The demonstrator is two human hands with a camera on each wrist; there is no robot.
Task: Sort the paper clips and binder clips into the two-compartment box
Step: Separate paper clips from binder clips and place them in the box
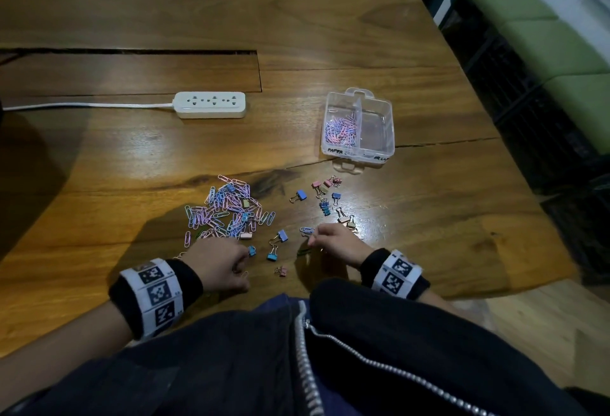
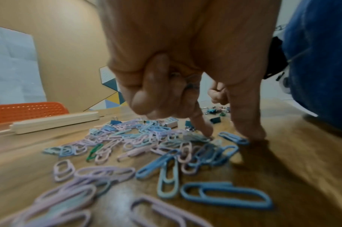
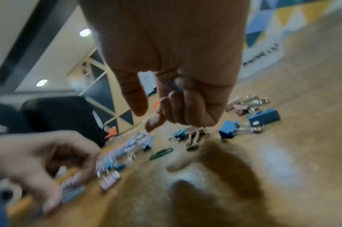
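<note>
A pile of pastel paper clips [image 1: 227, 207] [image 2: 139, 138] lies on the wooden table in front of me. My left hand [image 1: 244, 257] [image 2: 228, 133] is at the pile's near edge, index finger and thumb touching down, other fingers curled over a few gathered paper clips [image 2: 191, 86]. My right hand [image 1: 312, 237] [image 3: 148, 121] hovers low to the right and holds blue paper clips [image 3: 173, 87] in its curled fingers. Coloured binder clips [image 1: 326, 201] [image 3: 229, 130] are scattered right of the pile. The clear two-compartment box [image 1: 358, 153] stands further back; paper clips fill its left half, and the right half looks empty.
A white power strip [image 1: 210, 104] [image 2: 55, 122] with its cable lies at the back left. A green paper clip [image 1: 303, 252] [image 3: 161, 153] and several binder clips lie between my hands. The table's right edge runs close to the box.
</note>
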